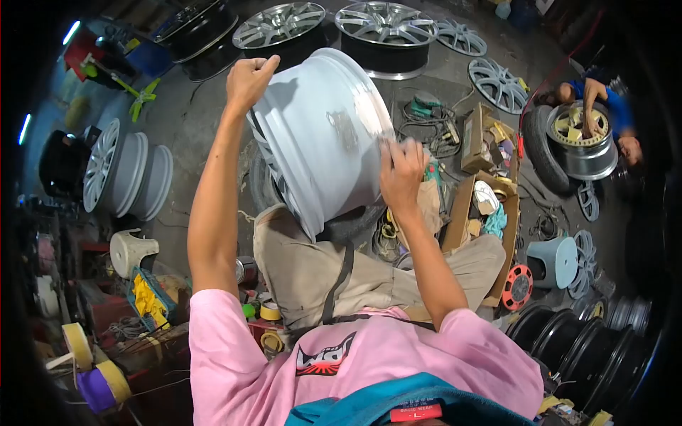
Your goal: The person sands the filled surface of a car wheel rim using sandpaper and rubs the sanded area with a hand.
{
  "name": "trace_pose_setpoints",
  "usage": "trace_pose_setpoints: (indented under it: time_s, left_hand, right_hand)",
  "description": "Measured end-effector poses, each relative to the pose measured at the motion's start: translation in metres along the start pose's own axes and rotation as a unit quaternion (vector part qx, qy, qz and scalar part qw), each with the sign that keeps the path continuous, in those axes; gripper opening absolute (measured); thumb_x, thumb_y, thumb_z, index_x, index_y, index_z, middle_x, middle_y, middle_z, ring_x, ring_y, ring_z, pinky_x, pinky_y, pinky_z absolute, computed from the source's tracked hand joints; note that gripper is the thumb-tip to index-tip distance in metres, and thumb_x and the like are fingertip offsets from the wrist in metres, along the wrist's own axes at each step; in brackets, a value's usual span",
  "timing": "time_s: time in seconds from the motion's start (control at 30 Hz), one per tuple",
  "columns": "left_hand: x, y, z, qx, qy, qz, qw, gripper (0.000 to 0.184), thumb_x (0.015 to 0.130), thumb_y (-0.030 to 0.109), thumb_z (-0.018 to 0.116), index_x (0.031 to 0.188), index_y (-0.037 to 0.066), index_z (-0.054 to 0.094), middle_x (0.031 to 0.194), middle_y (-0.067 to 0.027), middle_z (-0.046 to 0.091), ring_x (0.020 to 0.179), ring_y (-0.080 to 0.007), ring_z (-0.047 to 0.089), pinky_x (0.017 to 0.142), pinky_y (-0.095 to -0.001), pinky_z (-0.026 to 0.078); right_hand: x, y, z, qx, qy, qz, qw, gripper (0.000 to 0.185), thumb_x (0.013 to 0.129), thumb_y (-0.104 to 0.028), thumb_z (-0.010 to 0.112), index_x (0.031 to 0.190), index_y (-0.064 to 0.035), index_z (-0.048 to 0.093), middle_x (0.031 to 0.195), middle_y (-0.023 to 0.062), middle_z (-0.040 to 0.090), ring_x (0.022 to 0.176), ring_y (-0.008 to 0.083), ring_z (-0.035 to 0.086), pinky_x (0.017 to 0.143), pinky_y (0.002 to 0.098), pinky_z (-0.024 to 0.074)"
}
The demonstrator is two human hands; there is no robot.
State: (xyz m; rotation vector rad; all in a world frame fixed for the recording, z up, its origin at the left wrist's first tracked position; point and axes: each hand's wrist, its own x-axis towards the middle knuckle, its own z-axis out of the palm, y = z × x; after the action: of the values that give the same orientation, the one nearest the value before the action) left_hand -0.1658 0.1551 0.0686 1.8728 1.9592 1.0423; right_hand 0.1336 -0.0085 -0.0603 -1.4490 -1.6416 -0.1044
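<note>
A grey wheel rim [312, 135] stands on its side in front of my lap, its barrel facing up toward me. A bare scuffed patch and a pale, whitish area show on the barrel, toward its right edge. My left hand [250, 84] is closed on the rim's upper left edge, with the thumb up. At the right side of the barrel is my right hand [403, 167], its fingers curled and slightly blurred against the surface. Whatever may lie under those fingers is hidden. Below the rim, part of a dark tyre [348, 226] shows.
Cardboard boxes [462, 213] with cloths and tape stand to the right, beside a corded power tool [425, 106]. Several rims [387, 32] lie at the back. A co-worker [604, 99] handles another rim at far right. Stools [553, 261] stand on both sides.
</note>
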Motion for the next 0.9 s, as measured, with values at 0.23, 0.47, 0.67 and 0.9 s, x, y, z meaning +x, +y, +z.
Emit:
trace_pose_setpoints:
  time_s: [0.23,0.47,0.67,0.9]
  left_hand:
    - [0.006,-0.004,-0.001,0.001,0.014,0.018,1.000,0.054,0.091,0.052,0.066,0.064,0.005,0.066,0.057,-0.0072,0.060,0.059,-0.0221,0.059,0.064,-0.0394,0.047]
    - [0.002,0.004,-0.002,-0.010,0.002,0.000,1.000,0.054,0.090,0.053,0.067,0.065,0.005,0.067,0.057,-0.0058,0.060,0.060,-0.0218,0.061,0.066,-0.0380,0.049]
    - [0.001,0.000,0.003,-0.002,0.007,0.011,1.000,0.055,0.091,0.052,0.065,0.063,0.005,0.065,0.056,-0.0080,0.059,0.059,-0.0237,0.060,0.066,-0.0388,0.049]
    - [0.004,-0.001,0.001,-0.012,0.018,0.016,1.000,0.054,0.090,0.052,0.066,0.064,0.005,0.066,0.058,-0.0086,0.062,0.061,-0.0250,0.064,0.067,-0.0391,0.050]
  right_hand:
    - [0.020,-0.002,0.002,-0.003,0.033,-0.056,0.998,0.019,0.094,-0.014,0.067,0.110,-0.0064,0.075,0.087,0.0086,0.053,0.088,0.0281,0.053,0.081,0.0427,0.0362]
    - [0.040,-0.004,0.009,-0.013,0.031,-0.058,0.998,0.020,0.093,-0.016,0.068,0.110,-0.0091,0.075,0.088,0.0090,0.054,0.089,0.0277,0.054,0.080,0.0429,0.0361]
    - [0.008,-0.002,0.000,-0.046,0.006,-0.026,0.999,0.021,0.091,-0.013,0.067,0.110,-0.0093,0.074,0.089,0.0109,0.053,0.089,0.0292,0.054,0.080,0.0428,0.0365]
    - [0.017,-0.003,0.001,-0.064,0.023,-0.057,0.996,0.024,0.090,-0.011,0.069,0.114,-0.0103,0.075,0.089,0.0092,0.054,0.090,0.0279,0.055,0.080,0.0427,0.0361]
